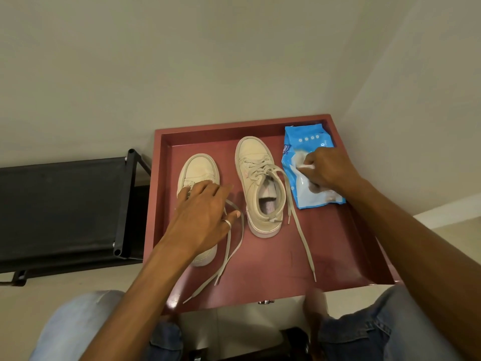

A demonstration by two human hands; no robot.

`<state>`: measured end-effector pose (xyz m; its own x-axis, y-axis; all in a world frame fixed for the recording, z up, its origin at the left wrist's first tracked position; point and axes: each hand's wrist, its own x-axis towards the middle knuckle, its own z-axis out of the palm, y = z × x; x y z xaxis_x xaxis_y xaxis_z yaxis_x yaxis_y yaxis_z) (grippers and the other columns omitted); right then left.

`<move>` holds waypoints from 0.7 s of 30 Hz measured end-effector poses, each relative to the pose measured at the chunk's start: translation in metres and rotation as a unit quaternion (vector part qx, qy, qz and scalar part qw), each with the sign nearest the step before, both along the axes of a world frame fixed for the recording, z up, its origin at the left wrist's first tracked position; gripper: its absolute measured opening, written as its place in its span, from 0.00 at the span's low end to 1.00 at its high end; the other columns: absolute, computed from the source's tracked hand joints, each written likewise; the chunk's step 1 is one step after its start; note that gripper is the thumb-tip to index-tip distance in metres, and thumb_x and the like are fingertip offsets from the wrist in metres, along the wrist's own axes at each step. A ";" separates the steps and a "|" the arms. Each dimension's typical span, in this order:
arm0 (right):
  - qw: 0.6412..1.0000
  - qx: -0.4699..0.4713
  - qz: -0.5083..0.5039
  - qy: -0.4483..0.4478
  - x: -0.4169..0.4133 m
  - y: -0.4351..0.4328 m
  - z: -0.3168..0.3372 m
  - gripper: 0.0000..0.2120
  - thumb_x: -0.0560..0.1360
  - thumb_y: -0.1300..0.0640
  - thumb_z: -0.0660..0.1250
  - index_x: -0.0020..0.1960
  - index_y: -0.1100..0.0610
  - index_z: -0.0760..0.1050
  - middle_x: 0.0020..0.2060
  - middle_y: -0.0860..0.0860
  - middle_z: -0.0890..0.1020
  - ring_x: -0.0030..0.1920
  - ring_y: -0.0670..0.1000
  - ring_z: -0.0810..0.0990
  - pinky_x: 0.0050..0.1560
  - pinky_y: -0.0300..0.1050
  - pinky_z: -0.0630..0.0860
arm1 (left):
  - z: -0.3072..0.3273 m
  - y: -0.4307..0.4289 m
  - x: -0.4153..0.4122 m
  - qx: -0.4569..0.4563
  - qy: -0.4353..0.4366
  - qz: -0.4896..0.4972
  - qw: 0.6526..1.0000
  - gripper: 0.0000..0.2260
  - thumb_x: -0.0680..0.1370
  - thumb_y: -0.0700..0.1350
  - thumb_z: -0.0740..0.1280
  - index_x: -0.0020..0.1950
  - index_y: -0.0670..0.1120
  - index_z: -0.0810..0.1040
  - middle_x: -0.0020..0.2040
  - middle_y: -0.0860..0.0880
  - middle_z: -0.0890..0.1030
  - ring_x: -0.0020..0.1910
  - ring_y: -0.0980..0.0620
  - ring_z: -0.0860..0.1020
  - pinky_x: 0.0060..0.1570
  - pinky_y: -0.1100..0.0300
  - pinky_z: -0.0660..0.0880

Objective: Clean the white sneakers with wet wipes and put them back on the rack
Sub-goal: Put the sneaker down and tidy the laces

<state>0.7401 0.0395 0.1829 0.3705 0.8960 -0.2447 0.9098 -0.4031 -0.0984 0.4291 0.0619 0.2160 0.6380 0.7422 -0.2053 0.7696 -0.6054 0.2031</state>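
Two off-white sneakers stand side by side on a red table (273,269), toes pointing away from me, laces loose. My left hand (203,214) rests on top of the left sneaker (199,168) with fingers spread and relaxed, covering its opening. The right sneaker (256,175) stands free, its laces trailing toward the table's front edge. At the back right lies a blue pack of wet wipes (302,142). My right hand (328,168) is on the pack and pinches a white wipe (307,165) at its opening.
A black fabric shoe rack (62,204) stands to the left of the table, lower down. The table has a raised rim (161,142) and sits in a corner between two pale walls. My knees in jeans are below the table's front edge.
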 end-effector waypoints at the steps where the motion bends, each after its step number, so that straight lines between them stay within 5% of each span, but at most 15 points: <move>1: 1.000 0.021 0.000 0.021 0.002 0.000 -0.003 0.14 0.72 0.46 0.70 0.33 0.53 0.80 0.28 0.48 0.78 0.34 0.49 0.78 0.39 0.45 0.77 | 0.000 0.000 0.000 -0.001 0.001 0.000 1.000 0.26 0.82 0.60 0.61 0.79 0.53 0.64 0.76 0.51 0.70 0.78 0.47 0.62 0.77 0.44 0.59; 5: 0.996 0.057 0.018 0.063 0.003 -0.001 -0.007 0.31 0.76 0.30 0.53 0.34 0.53 0.79 0.27 0.49 0.77 0.33 0.48 0.78 0.42 0.49 0.78 | 0.001 -0.001 -0.001 -0.002 0.003 -0.001 1.000 0.27 0.82 0.61 0.61 0.79 0.53 0.63 0.77 0.50 0.70 0.79 0.47 0.61 0.77 0.44 0.59; 7: 0.998 0.020 0.029 0.048 -0.002 -0.002 -0.005 0.37 0.75 0.27 0.46 0.59 0.53 0.79 0.42 0.55 0.79 0.45 0.55 0.81 0.50 0.54 0.79 | 0.001 -0.001 -0.001 -0.003 0.000 0.000 1.000 0.27 0.82 0.61 0.61 0.79 0.53 0.63 0.77 0.50 0.69 0.79 0.47 0.61 0.77 0.44 0.58; 8: 0.999 -0.012 0.028 0.029 -0.004 -0.002 -0.005 0.38 0.75 0.27 0.45 0.71 0.51 0.71 0.53 0.58 0.77 0.55 0.58 0.78 0.56 0.56 0.77 | 0.001 -0.001 -0.001 -0.003 -0.001 0.000 1.000 0.27 0.82 0.61 0.61 0.79 0.53 0.63 0.77 0.50 0.70 0.79 0.47 0.61 0.77 0.44 0.58; 10: 0.998 -0.059 0.025 -0.007 -0.008 -0.003 -0.003 0.37 0.76 0.29 0.46 0.78 0.49 0.59 0.69 0.59 0.68 0.67 0.62 0.70 0.63 0.59 0.72 | 0.001 0.000 -0.001 0.000 -0.001 -0.004 1.000 0.27 0.82 0.61 0.61 0.79 0.53 0.63 0.77 0.50 0.70 0.79 0.47 0.61 0.77 0.45 0.59; 12: 0.996 -0.078 0.033 -0.031 -0.013 -0.003 0.000 0.37 0.77 0.30 0.46 0.78 0.50 0.57 0.74 0.58 0.64 0.71 0.63 0.65 0.66 0.60 0.69 | 0.001 0.000 -0.001 0.002 0.000 -0.006 1.000 0.27 0.82 0.61 0.61 0.79 0.52 0.63 0.77 0.50 0.70 0.79 0.47 0.61 0.77 0.46 0.59; 15: 0.994 -0.096 0.030 -0.035 -0.017 -0.005 0.007 0.36 0.78 0.31 0.45 0.75 0.54 0.64 0.73 0.58 0.68 0.70 0.62 0.67 0.65 0.59 0.70 | 0.000 0.000 -0.002 0.004 -0.002 -0.006 1.000 0.27 0.82 0.61 0.61 0.79 0.52 0.63 0.76 0.50 0.70 0.79 0.47 0.61 0.76 0.46 0.59; 17: 0.997 -0.062 0.049 -0.011 -0.018 -0.008 0.014 0.23 0.81 0.35 0.49 0.56 0.49 0.75 0.58 0.59 0.79 0.61 0.61 0.76 0.58 0.56 0.75 | 0.000 0.000 -0.003 0.005 -0.012 -0.006 1.000 0.27 0.82 0.60 0.62 0.79 0.52 0.65 0.76 0.50 0.71 0.78 0.47 0.63 0.76 0.45 0.59; 18: 0.998 -0.041 0.057 0.003 -0.019 -0.011 0.019 0.14 0.82 0.41 0.53 0.44 0.45 0.71 0.47 0.57 0.82 0.52 0.60 0.79 0.54 0.55 0.77 | 0.001 0.000 -0.003 0.004 -0.020 -0.005 1.000 0.26 0.82 0.60 0.63 0.78 0.52 0.66 0.75 0.50 0.72 0.77 0.47 0.64 0.75 0.45 0.60; 21: 0.997 0.063 0.008 0.031 -0.018 -0.014 0.031 0.18 0.82 0.51 0.55 0.33 0.50 0.65 0.30 0.50 0.77 0.37 0.56 0.77 0.44 0.48 0.74 | 0.004 0.000 -0.006 -0.008 -0.053 0.007 0.999 0.25 0.82 0.58 0.63 0.78 0.52 0.67 0.75 0.50 0.72 0.77 0.47 0.64 0.75 0.43 0.60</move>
